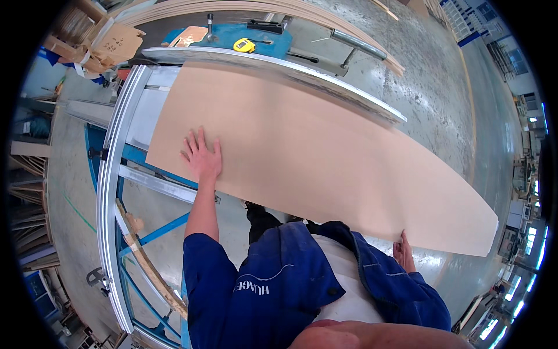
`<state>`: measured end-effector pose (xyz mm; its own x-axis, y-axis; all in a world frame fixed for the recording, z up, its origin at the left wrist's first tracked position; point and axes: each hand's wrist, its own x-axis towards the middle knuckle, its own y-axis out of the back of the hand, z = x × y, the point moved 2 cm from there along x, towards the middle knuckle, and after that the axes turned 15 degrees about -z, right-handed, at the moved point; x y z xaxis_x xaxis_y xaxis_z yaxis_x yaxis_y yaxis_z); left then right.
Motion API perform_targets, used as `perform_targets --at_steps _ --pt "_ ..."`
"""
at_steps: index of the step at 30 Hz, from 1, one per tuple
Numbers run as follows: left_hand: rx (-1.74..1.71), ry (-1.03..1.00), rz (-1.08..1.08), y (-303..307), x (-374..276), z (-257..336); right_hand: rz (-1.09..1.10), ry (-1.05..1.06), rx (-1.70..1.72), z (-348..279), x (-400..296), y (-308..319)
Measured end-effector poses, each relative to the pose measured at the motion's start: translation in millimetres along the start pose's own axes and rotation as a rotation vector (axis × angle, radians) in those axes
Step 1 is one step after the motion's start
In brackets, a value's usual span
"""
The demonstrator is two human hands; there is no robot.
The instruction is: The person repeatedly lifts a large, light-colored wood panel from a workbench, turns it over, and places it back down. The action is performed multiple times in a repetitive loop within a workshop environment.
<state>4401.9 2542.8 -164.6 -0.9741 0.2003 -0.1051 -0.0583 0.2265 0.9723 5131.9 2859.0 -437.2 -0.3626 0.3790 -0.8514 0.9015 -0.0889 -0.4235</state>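
Note:
A large tan fibreboard panel lies in front of me on the table of what looks like a sliding table saw. Its far edge runs along a long metal fence. My left hand rests palm down on the panel near its left end, with the fingers apart. At the near edge, towards the right end, my right hand grips the panel. One digit lies on top and the other fingers are largely hidden underneath. The panel's right end reaches out past the metal table, above the floor.
An aluminium crosscut fence borders the left side, joined to a blue frame. Beyond the long fence, a yellow tape measure sits on a blue surface. Long strips lie farther back. A curved offcut is at lower left.

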Motion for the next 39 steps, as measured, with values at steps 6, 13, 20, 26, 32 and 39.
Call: perform_targets --at_steps 6,13,20,26,32,39 --pt "0.024 0.031 -0.043 10.9 6.2 -3.9 0.026 0.018 0.083 6.5 6.9 -2.4" --pt "-0.009 0.02 -0.038 16.1 18.7 -16.6 -0.07 -0.059 0.12 15.3 1.0 -15.1" --pt "-0.002 -0.002 0.018 16.3 34.2 -35.6 -0.137 -0.064 0.136 24.1 -24.5 -52.9" --pt "-0.014 -0.008 0.029 17.1 47.4 -50.5 -0.106 -0.11 0.083 31.2 -15.3 -58.9" --pt "-0.01 0.011 0.017 23.0 61.3 -64.3 -0.089 -0.122 0.068 37.1 -15.1 -67.6" --pt "-0.022 0.007 0.065 25.6 76.1 -80.9 -0.079 -0.133 0.053 44.5 -15.6 -78.6"
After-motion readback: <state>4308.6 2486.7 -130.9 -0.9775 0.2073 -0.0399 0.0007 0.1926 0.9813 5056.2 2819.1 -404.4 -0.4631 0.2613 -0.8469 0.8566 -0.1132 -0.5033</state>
